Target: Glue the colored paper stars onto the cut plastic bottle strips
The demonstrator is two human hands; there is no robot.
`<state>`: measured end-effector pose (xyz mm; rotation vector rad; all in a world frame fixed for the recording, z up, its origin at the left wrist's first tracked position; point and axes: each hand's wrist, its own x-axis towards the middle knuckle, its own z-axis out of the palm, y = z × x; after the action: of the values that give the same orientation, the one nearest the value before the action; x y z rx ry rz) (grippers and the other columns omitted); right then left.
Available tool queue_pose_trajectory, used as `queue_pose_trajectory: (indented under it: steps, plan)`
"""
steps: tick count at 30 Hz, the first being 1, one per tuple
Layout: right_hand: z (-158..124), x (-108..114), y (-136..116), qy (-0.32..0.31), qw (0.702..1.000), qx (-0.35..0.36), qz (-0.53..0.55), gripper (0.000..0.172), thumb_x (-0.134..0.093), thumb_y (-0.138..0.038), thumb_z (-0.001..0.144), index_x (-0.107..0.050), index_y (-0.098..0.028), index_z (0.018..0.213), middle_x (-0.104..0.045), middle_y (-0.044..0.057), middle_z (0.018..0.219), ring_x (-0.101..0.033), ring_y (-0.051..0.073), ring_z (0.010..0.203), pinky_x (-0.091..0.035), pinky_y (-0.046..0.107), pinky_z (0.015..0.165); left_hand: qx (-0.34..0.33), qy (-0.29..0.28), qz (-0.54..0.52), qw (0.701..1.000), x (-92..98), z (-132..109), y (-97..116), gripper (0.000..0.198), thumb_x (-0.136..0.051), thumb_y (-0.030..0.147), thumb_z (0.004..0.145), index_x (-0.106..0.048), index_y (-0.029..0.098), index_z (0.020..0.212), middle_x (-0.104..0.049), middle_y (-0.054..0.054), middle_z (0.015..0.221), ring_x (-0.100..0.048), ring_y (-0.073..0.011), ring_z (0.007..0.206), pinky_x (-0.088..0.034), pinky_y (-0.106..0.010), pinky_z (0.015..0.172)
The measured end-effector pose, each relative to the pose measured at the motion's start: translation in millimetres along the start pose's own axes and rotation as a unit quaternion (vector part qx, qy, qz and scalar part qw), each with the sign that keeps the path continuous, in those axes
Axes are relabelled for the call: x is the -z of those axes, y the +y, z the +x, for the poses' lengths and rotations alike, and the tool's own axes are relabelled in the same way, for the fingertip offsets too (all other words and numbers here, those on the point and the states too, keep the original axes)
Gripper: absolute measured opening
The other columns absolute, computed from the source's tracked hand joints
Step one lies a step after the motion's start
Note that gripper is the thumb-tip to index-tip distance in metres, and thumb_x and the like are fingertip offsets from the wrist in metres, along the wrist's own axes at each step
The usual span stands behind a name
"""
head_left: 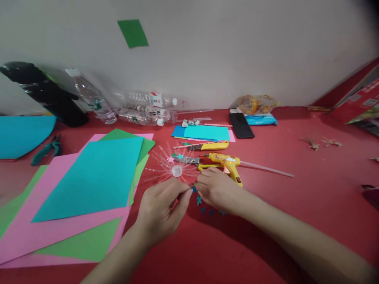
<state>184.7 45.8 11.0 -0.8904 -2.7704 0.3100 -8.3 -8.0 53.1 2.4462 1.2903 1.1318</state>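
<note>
My left hand point(164, 207) is closed in a pinch, with a small dark blue paper star point(193, 189) at its fingertips. Close beside it, my right hand point(217, 189) has its fingers curled in; what they hold, if anything, is hidden. Below the fingers lie several loose stars, among them a teal star point(199, 200). Just beyond my hands is a clear plastic bottle bottom point(177, 170) whose walls are cut into strips spread outward. A pink star point(171, 159) and a light teal star point(180, 156) rest on the strips.
A yellow glue gun point(225, 161) with a glue stick and a yellow box cutter point(213, 146) lie past my right hand. Coloured paper sheets point(94, 177) cover the left. Plastic bottles point(145, 114), a black phone point(241, 125) and pliers point(47, 150) lie farther back.
</note>
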Motion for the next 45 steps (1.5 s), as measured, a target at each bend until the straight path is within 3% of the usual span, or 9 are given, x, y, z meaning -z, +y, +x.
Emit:
queue_pose_trajectory:
  steps: [6, 10, 12, 17, 23, 30, 39, 43, 45]
  plan:
    - [-8.4, 47.1, -7.7, 0.032, 0.976, -0.097, 0.194, 0.016, -0.048, -0.020, 0.092, -0.061, -0.018, 0.083, -0.063, 0.000, 0.078, -0.057, 0.010, 0.068, -0.044, 0.023, 0.062, 0.101, -0.015, -0.058, 0.993, -0.4, -2.5, 2.1, 0.019, -0.053, 0.018, 0.089, -0.060, 0.019, 0.071, -0.057, 0.003, 0.059, -0.050, -0.0093, 0.052, -0.039, -0.023, 0.051]
    - [-7.8, 62.7, -15.2, 0.018, 0.829, -0.204, 0.520, 0.010, -0.060, -0.025, 0.080, -0.063, -0.019, 0.073, -0.059, -0.003, 0.068, -0.051, 0.009, 0.059, -0.041, 0.022, 0.055, 0.186, -0.055, -0.150, 0.969, -3.0, -1.6, 4.7, 0.013, -0.056, 0.023, 0.086, -0.066, 0.021, 0.079, -0.062, 0.002, 0.063, -0.054, -0.0118, 0.055, -0.041, -0.023, 0.050]
    - [-5.8, 62.0, -18.5, 0.004, 0.801, -0.210, 0.561, 0.009, -0.062, -0.025, 0.077, -0.062, -0.019, 0.071, -0.057, -0.004, 0.065, -0.049, 0.008, 0.058, -0.039, 0.022, 0.054, 0.218, -0.062, -0.199, 0.954, -4.9, -0.7, 7.4, 0.011, -0.058, 0.023, 0.083, -0.068, 0.022, 0.082, -0.063, 0.001, 0.063, -0.056, -0.0124, 0.055, -0.042, -0.023, 0.050]
    - [-3.7, 56.6, -24.0, 0.009, 0.816, -0.193, 0.545, 0.010, -0.060, -0.027, 0.079, -0.062, -0.019, 0.073, -0.057, -0.003, 0.067, -0.048, 0.009, 0.059, -0.040, 0.022, 0.055, 0.281, -0.050, -0.312, 0.906, -9.2, 2.4, 13.9, 0.006, -0.061, 0.024, 0.077, -0.065, 0.022, 0.073, -0.060, 0.003, 0.056, -0.045, -0.0087, 0.043, -0.037, -0.021, 0.040]
    - [-19.2, 63.4, 5.4, 0.047, 0.959, -0.253, 0.123, 0.042, -0.044, -0.045, 0.095, -0.061, -0.020, 0.067, -0.063, 0.003, 0.071, -0.057, 0.015, 0.066, -0.040, 0.026, 0.058, 0.312, 0.006, -0.354, 0.882, -4.4, 1.5, 6.1, 0.006, -0.061, 0.024, 0.080, -0.063, 0.023, 0.074, -0.059, 0.003, 0.058, -0.042, -0.0065, 0.041, -0.032, -0.017, 0.035]
    - [-43.7, 39.2, 45.8, 0.054, 0.915, -0.399, 0.030, 0.042, -0.061, -0.047, 0.083, -0.051, -0.020, 0.052, -0.053, 0.003, 0.050, -0.052, 0.016, 0.050, -0.027, 0.026, 0.047, 0.324, 0.017, -0.336, 0.884, -3.4, -1.9, -2.4, 0.006, -0.059, 0.027, 0.085, -0.059, 0.022, 0.081, -0.061, 0.004, 0.062, -0.046, -0.0059, 0.042, -0.035, -0.017, 0.040]
    - [-48.8, 31.5, 35.6, 0.164, 0.858, -0.338, 0.351, 0.037, -0.045, -0.051, 0.088, -0.057, -0.017, 0.100, -0.066, 0.005, 0.081, -0.062, 0.017, 0.069, -0.047, 0.028, 0.061, 0.359, 0.023, -0.320, 0.877, -2.6, 3.6, 8.4, 0.015, -0.061, 0.032, 0.081, -0.059, 0.018, 0.078, -0.061, 0.004, 0.059, -0.043, -0.0042, 0.039, -0.031, -0.016, 0.039]
    - [-54.1, 43.7, 5.5, 0.148, 0.828, -0.290, 0.456, 0.034, -0.053, -0.049, 0.084, -0.063, -0.018, 0.087, -0.056, 0.000, 0.061, -0.054, 0.014, 0.056, -0.044, 0.027, 0.055, 0.370, 0.029, -0.311, 0.875, -0.5, 6.1, 8.6, 0.016, -0.061, 0.033, 0.079, -0.060, 0.017, 0.076, -0.064, 0.002, 0.060, -0.042, -0.0039, 0.039, -0.031, -0.016, 0.038]
    - [-56.7, 47.3, -8.2, 0.119, 0.773, -0.286, 0.554, 0.026, -0.063, -0.044, 0.079, -0.063, -0.018, 0.079, -0.050, -0.003, 0.053, -0.046, 0.011, 0.050, -0.038, 0.024, 0.049, 0.374, 0.030, -0.303, 0.876, 0.2, 7.4, 8.5, 0.017, -0.061, 0.033, 0.078, -0.060, 0.017, 0.075, -0.065, 0.002, 0.060, -0.041, -0.0039, 0.039, -0.031, -0.015, 0.038]
